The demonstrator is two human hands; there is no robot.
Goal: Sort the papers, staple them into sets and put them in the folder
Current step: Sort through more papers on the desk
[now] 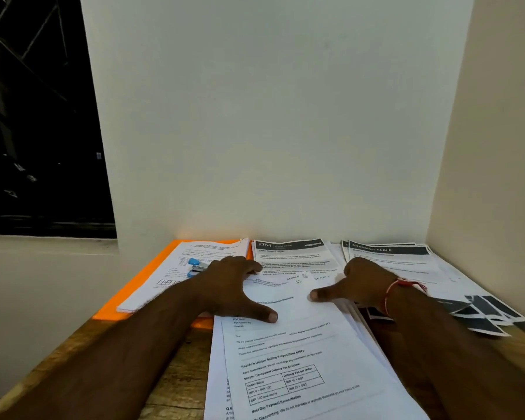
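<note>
2 hands lie flat on the middle stack of papers (300, 353), thin white printed sheets fanned a little at their edges, the top one carrying a ruled table of fees low down. Left hand (234, 286) presses on the stack's left side, thumb stretched out along the sheet, fingers (252, 266) spread forward and gripping nothing. Right hand (361, 283) rests on the right side, thumb pointing inward across the page, its fingers curled over the far edge so I cannot tell what they touch; a red thread bracelet (391, 291) circles that wrist. Beyond the hands a sheet with a dark header bar (288, 245) pokes out toward the wall. Left of the stack sits the orange folder (140, 283), smooth and bright, lying flat with another white pile (176, 268) on top of it. On that pile rests a small stapler (196, 266), blue plastic with a metal middle, just beside the left hand. To the right, a 3rd batch (422, 268) with black header bands and black blocks at the near corners slides out in a loose fan. Everything rests on a wooden counter (176, 374) with visible grain, tucked into a corner of plain pale walls (270, 116), a dark window (37, 116) at far left.
</note>
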